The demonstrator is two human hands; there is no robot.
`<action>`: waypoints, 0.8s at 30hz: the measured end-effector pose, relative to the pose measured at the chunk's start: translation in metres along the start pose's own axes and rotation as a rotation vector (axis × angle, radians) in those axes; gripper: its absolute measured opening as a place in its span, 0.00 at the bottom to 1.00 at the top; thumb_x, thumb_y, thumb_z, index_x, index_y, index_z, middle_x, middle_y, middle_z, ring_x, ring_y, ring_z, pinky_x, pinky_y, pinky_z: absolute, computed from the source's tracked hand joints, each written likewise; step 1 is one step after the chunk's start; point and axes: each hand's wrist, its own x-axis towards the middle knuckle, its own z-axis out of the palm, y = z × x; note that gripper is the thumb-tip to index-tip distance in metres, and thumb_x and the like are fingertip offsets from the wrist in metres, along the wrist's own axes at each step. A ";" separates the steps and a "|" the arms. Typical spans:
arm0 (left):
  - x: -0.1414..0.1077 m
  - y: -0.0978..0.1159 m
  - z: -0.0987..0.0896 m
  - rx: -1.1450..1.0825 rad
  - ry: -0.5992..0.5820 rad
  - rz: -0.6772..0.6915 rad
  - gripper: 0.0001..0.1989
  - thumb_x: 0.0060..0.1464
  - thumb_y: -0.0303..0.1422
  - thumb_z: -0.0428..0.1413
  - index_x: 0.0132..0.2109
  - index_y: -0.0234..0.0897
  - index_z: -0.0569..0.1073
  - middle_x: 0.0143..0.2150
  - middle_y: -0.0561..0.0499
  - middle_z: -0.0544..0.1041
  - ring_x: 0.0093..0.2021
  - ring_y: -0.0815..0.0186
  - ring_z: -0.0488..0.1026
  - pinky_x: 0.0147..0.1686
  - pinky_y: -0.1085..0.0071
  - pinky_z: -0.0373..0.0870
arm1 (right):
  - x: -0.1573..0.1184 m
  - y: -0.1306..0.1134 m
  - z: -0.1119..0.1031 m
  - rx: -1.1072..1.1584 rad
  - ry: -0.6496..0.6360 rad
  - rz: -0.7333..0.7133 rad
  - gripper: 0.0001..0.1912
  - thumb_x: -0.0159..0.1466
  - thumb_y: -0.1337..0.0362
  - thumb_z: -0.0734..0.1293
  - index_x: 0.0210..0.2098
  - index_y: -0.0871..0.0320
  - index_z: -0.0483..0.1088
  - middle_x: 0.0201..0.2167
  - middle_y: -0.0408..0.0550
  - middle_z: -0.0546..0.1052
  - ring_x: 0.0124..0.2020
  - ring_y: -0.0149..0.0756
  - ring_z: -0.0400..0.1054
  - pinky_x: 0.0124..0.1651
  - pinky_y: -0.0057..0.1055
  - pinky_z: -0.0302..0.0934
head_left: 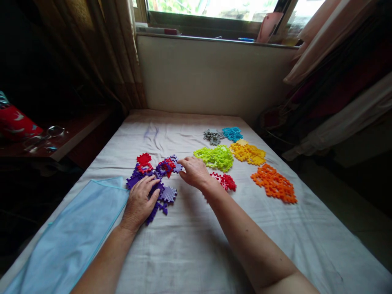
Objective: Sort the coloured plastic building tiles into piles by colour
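Observation:
My left hand (141, 202) lies palm down on a heap of purple interlocking plastic pieces (157, 190), its fingers stretched out and a little apart. A lighter purple square piece (169, 194) pokes out beside its thumb. My right hand (192, 171) has its thumb and index finger at the edge of a purple piece (177, 166) and appears to pinch it. Red pieces (167, 166) are mixed among the purple ones there. Two more red pieces (143, 158) lie beyond my left hand. Under and past my right wrist is a red pile (228, 182), partly hidden.
Lime green (216, 158), yellow (248, 153), orange (273, 183), grey (213, 136) and blue (232, 134) piles of similar pieces lie at the right. A light blue cloth (88, 220) covers the left side of the sheet (196, 253). Eyeglasses (55, 131) rest on a side table.

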 end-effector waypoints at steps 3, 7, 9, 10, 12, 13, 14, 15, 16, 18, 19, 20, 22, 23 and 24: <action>0.000 -0.001 0.000 0.000 -0.001 0.010 0.16 0.63 0.40 0.50 0.54 0.42 0.74 0.56 0.45 0.76 0.59 0.55 0.69 0.61 0.52 0.65 | 0.020 -0.012 0.013 -0.017 0.007 -0.018 0.22 0.65 0.58 0.63 0.57 0.51 0.69 0.54 0.53 0.74 0.54 0.46 0.66 0.53 0.40 0.59; -0.001 0.000 0.000 0.008 0.003 0.024 0.16 0.63 0.39 0.50 0.54 0.41 0.74 0.56 0.45 0.76 0.59 0.55 0.69 0.61 0.52 0.65 | 0.031 -0.017 0.019 -0.019 -0.033 -0.036 0.20 0.63 0.55 0.66 0.54 0.51 0.71 0.53 0.53 0.74 0.54 0.47 0.66 0.52 0.39 0.61; -0.001 0.001 0.000 0.006 0.008 0.025 0.16 0.63 0.39 0.50 0.54 0.41 0.73 0.56 0.45 0.76 0.59 0.55 0.69 0.61 0.52 0.64 | 0.032 -0.019 0.020 0.000 -0.034 -0.018 0.20 0.63 0.57 0.66 0.53 0.53 0.71 0.53 0.54 0.74 0.54 0.46 0.67 0.52 0.37 0.61; -0.001 0.002 -0.001 0.004 0.010 0.023 0.16 0.63 0.39 0.50 0.54 0.41 0.73 0.56 0.45 0.76 0.59 0.56 0.70 0.61 0.53 0.64 | 0.031 -0.020 0.020 0.017 -0.028 -0.006 0.20 0.63 0.58 0.66 0.53 0.54 0.71 0.52 0.54 0.74 0.54 0.45 0.67 0.52 0.36 0.61; -0.001 0.004 -0.001 0.001 0.009 0.016 0.16 0.63 0.39 0.50 0.54 0.41 0.73 0.56 0.45 0.76 0.58 0.56 0.70 0.61 0.53 0.65 | 0.028 -0.022 0.022 0.065 -0.012 0.010 0.19 0.62 0.60 0.66 0.52 0.56 0.70 0.52 0.53 0.75 0.53 0.43 0.68 0.52 0.35 0.60; 0.000 0.005 -0.002 -0.002 0.004 0.012 0.16 0.63 0.39 0.50 0.54 0.41 0.73 0.56 0.45 0.76 0.58 0.56 0.71 0.60 0.53 0.65 | 0.026 -0.023 0.023 0.096 -0.008 0.014 0.19 0.62 0.61 0.66 0.52 0.56 0.69 0.51 0.52 0.76 0.52 0.42 0.68 0.52 0.34 0.60; 0.000 0.006 -0.003 -0.004 0.000 0.006 0.16 0.63 0.39 0.50 0.55 0.42 0.72 0.57 0.45 0.75 0.58 0.56 0.71 0.60 0.53 0.65 | 0.023 -0.024 0.024 0.132 -0.005 0.015 0.18 0.62 0.62 0.65 0.52 0.55 0.69 0.50 0.50 0.77 0.52 0.41 0.69 0.51 0.33 0.60; 0.000 0.007 -0.003 -0.005 -0.001 -0.001 0.17 0.63 0.39 0.50 0.55 0.42 0.72 0.58 0.44 0.74 0.58 0.56 0.71 0.60 0.53 0.65 | 0.021 -0.025 0.025 0.168 -0.003 0.017 0.18 0.62 0.62 0.65 0.53 0.54 0.68 0.49 0.48 0.78 0.51 0.40 0.70 0.50 0.32 0.61; 0.000 0.008 -0.003 -0.006 0.001 -0.009 0.18 0.63 0.39 0.50 0.57 0.41 0.71 0.60 0.43 0.72 0.60 0.55 0.69 0.61 0.53 0.65 | 0.018 -0.026 0.025 0.200 0.000 0.023 0.18 0.63 0.63 0.64 0.53 0.53 0.68 0.48 0.46 0.79 0.50 0.39 0.71 0.49 0.31 0.61; 0.001 0.010 -0.004 -0.005 0.007 -0.017 0.23 0.62 0.39 0.51 0.62 0.41 0.67 0.66 0.41 0.66 0.64 0.53 0.65 0.62 0.51 0.63 | 0.013 -0.027 0.023 0.240 0.002 0.044 0.18 0.64 0.62 0.62 0.53 0.50 0.69 0.46 0.43 0.80 0.47 0.38 0.73 0.46 0.30 0.61; 0.001 0.010 -0.004 -0.002 0.006 -0.013 0.25 0.62 0.40 0.51 0.64 0.41 0.64 0.68 0.40 0.62 0.67 0.52 0.62 0.63 0.50 0.61 | 0.010 -0.027 0.021 0.251 0.000 0.050 0.17 0.64 0.61 0.62 0.52 0.49 0.70 0.45 0.43 0.81 0.46 0.38 0.73 0.44 0.30 0.61; 0.001 0.010 -0.003 0.003 -0.001 -0.001 0.27 0.62 0.40 0.51 0.66 0.41 0.62 0.70 0.40 0.59 0.68 0.51 0.59 0.64 0.50 0.60 | 0.007 -0.026 0.018 0.259 -0.003 0.057 0.16 0.64 0.61 0.62 0.51 0.48 0.71 0.43 0.42 0.81 0.45 0.37 0.74 0.43 0.29 0.61; 0.001 0.010 -0.003 0.016 -0.018 0.026 0.29 0.62 0.41 0.52 0.68 0.42 0.59 0.71 0.40 0.58 0.69 0.51 0.57 0.65 0.49 0.59 | 0.000 -0.022 0.010 0.276 -0.015 0.074 0.14 0.63 0.62 0.63 0.47 0.47 0.74 0.41 0.41 0.81 0.43 0.37 0.74 0.41 0.28 0.60; 0.000 0.010 -0.002 0.024 -0.023 0.036 0.30 0.62 0.41 0.51 0.68 0.42 0.58 0.70 0.40 0.58 0.69 0.51 0.57 0.65 0.49 0.59 | -0.004 -0.017 0.006 0.291 -0.021 0.089 0.13 0.62 0.62 0.64 0.44 0.48 0.76 0.39 0.41 0.81 0.41 0.36 0.74 0.40 0.28 0.60; 0.000 0.009 -0.002 0.031 -0.024 0.042 0.30 0.62 0.41 0.51 0.69 0.42 0.57 0.70 0.40 0.59 0.69 0.51 0.57 0.64 0.50 0.59 | -0.008 -0.011 0.001 0.310 -0.027 0.111 0.13 0.61 0.63 0.64 0.42 0.49 0.77 0.37 0.41 0.81 0.39 0.35 0.73 0.38 0.27 0.59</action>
